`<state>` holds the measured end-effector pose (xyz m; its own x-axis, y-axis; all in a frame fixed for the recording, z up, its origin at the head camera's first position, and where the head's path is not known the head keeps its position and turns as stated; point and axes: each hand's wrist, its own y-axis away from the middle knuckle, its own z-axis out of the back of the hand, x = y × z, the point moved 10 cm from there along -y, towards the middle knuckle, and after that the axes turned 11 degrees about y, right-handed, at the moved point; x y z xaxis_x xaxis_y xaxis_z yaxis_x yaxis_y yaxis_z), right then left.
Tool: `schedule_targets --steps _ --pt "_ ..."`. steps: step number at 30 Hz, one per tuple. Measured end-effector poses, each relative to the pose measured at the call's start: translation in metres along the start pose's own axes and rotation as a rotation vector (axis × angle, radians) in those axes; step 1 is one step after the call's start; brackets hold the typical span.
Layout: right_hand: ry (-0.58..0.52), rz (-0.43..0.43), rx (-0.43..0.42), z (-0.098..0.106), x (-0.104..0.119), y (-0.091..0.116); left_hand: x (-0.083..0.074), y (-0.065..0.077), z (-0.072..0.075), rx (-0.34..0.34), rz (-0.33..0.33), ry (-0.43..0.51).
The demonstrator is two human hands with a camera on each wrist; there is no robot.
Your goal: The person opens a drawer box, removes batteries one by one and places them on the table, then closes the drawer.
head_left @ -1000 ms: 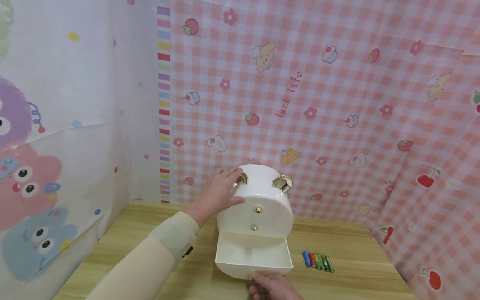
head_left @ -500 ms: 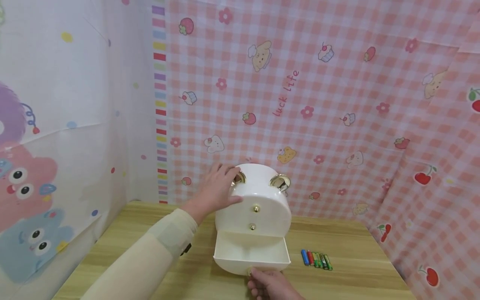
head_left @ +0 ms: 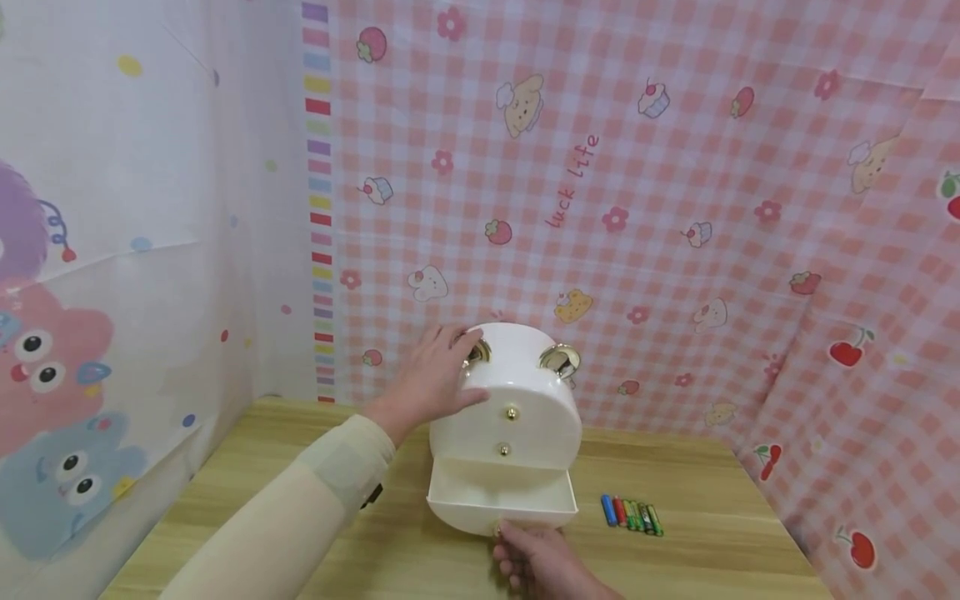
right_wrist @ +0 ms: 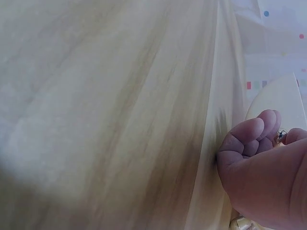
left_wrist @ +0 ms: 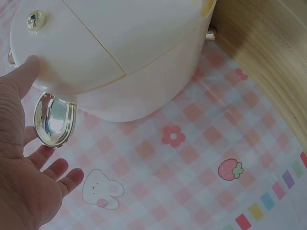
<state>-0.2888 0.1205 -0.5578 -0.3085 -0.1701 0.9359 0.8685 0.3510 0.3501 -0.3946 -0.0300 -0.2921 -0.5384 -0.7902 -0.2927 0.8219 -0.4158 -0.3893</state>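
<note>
A white rounded drawer box (head_left: 536,433) with gold ears and gold knobs stands on the table. Its bottom drawer (head_left: 457,514) is pulled out, and nothing shows inside it. My left hand (head_left: 431,379) rests at the box's left gold ear (left_wrist: 55,120); the thumb lies on the front face while the other fingers spread loosely behind the ear. At the drawer's front, my right hand (head_left: 543,560) pinches the small gold knob (right_wrist: 281,135) between thumb and index finger, the other fingers curled. The fingertips partly cover that knob.
A row of several batteries (head_left: 632,515), one blue, one red and others green, lies to the right of the box. Behind the wooden table (head_left: 660,467) hangs a pink checked cloth (head_left: 645,275). A white printed cloth (head_left: 187,333) hangs at the left.
The drawer has slid a little way inward, with my right hand moving along on its knob. My left hand stays at the ear. The head view has shifted slightly.
</note>
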Motion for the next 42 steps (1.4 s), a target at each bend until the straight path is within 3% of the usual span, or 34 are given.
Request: schedule_targets --steps 14,42 --pt "-0.015 -0.028 -0.064 0.008 0.0 -0.013 0.002 0.0 -0.005 0.015 0.014 0.024" --pt "-0.02 0.04 -0.116 0.015 0.014 -0.031 0.001 0.001 -0.004 0.021 0.019 0.036"
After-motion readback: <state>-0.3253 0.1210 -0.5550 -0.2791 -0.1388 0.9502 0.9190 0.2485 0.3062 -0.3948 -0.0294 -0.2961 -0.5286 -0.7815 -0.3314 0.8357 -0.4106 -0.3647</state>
